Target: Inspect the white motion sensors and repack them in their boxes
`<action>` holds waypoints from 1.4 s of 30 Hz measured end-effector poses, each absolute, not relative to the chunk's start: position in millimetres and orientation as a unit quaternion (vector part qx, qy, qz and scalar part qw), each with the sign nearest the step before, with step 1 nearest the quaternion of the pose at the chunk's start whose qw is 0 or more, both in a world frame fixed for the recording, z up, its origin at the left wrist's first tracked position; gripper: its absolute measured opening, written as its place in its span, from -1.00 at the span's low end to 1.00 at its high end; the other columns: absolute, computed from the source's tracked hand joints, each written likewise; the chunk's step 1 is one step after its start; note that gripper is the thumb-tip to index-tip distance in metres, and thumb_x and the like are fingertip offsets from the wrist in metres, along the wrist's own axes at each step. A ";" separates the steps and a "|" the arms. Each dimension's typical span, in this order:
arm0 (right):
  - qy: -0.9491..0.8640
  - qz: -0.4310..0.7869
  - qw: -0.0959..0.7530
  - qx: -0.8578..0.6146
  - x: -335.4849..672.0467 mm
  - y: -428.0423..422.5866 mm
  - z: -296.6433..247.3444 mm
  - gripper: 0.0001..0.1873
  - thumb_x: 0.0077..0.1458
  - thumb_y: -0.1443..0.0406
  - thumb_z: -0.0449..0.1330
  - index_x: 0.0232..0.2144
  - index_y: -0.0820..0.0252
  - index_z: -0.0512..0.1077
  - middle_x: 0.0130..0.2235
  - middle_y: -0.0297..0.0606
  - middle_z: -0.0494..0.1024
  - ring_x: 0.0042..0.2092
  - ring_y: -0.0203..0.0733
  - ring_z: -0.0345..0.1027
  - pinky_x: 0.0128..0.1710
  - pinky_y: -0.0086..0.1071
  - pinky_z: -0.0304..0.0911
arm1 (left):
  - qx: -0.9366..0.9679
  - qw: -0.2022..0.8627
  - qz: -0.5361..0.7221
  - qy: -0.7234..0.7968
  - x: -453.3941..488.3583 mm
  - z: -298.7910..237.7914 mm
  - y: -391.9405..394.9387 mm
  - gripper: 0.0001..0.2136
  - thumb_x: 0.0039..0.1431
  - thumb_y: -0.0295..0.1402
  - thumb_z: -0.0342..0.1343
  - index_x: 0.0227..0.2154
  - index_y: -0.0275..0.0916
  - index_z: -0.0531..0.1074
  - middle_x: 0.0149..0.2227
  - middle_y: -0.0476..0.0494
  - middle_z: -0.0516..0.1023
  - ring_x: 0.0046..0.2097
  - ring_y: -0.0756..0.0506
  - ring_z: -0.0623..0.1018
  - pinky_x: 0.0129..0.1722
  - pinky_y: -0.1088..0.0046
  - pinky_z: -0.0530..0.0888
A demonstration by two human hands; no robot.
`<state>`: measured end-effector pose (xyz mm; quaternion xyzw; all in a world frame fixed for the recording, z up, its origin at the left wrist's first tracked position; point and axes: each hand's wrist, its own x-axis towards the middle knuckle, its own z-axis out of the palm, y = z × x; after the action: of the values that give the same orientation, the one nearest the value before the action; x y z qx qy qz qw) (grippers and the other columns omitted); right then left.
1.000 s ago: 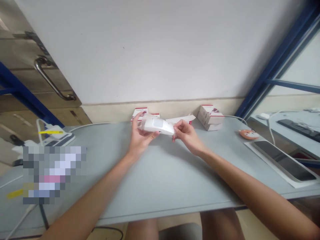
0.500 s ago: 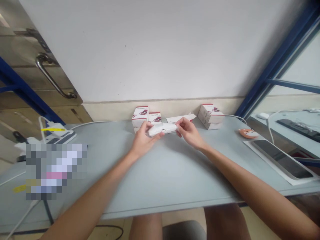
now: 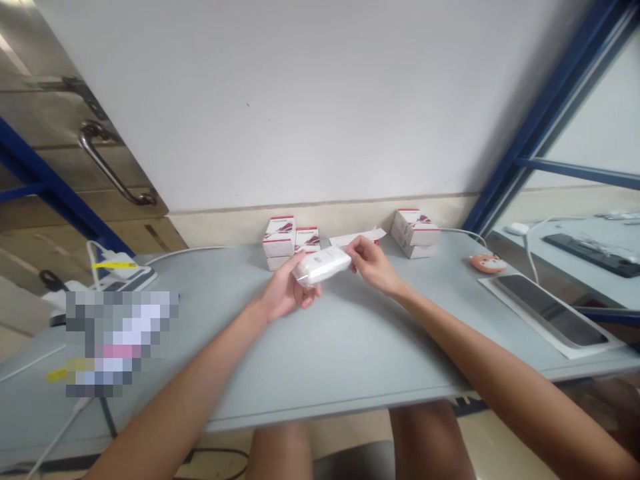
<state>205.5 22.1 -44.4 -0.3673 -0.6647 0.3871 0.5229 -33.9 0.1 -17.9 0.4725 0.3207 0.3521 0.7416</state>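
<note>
A white oblong device in a clear plastic wrap (image 3: 323,265) is held between both hands above the far middle of the grey table (image 3: 320,347). My left hand (image 3: 285,293) grips its left end from below, fingers curled. My right hand (image 3: 370,264) pinches its right end. Just behind the hands stand two small white-and-red boxes (image 3: 293,241) and an open white box with its flap up (image 3: 357,237).
Another white-and-red box pair (image 3: 414,232) sits at the back right. An orange mouse-like object (image 3: 484,263) and a phone on white paper (image 3: 547,310) lie at the right. White cables and a charger (image 3: 117,273) lie at the left, near a blurred patch.
The wrapped device has tilted and come slightly nearer, its left end lower in my left hand. My right hand stays on its right end. The view shifted a little.
</note>
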 end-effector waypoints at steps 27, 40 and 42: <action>-0.793 0.182 0.485 -0.321 189.3 -12.5 -36.5 -0.76 0.36 0.27 0.17 0.05 -0.01 0.35 -0.31 -0.32 0.51 -0.31 -0.16 0.38 -0.18 -0.24 0.32 | 0.441 0.656 0.466 0.398 -31.3 -24.6 10.8 -0.46 0.15 0.24 0.22 -0.24 -0.22 0.52 -0.60 0.09 0.32 -0.61 0.05 0.28 -0.64 0.53 0.22; -0.888 0.157 0.299 -0.312 188.5 -17.4 -36.8 -0.10 0.14 -0.18 0.36 0.43 -0.22 0.20 0.04 -0.15 0.58 -0.33 -0.17 0.42 -0.31 -0.31 0.26 | 0.444 0.700 0.379 0.412 -29.0 -24.8 2.5 -0.38 0.20 0.28 0.16 -0.04 -0.22 0.55 -0.26 -0.20 0.68 -0.29 -0.17 0.64 -0.32 0.36 0.56; -0.890 0.135 0.310 -0.305 185.9 -18.0 -42.1 -0.14 0.18 -0.14 0.34 0.43 -0.25 0.21 0.03 -0.14 0.58 -0.29 -0.13 0.45 -0.30 -0.30 0.29 | 0.447 0.704 0.391 0.389 -22.9 -25.0 -1.5 -0.27 0.20 0.39 0.02 -0.01 -0.22 0.56 -0.26 -0.27 0.68 -0.27 -0.23 0.65 -0.34 0.32 0.56</action>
<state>185.9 -18.0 -42.1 -0.3046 -0.8904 0.1352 0.3102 -22.9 -1.5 -25.0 0.4473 0.3894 0.3912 0.7037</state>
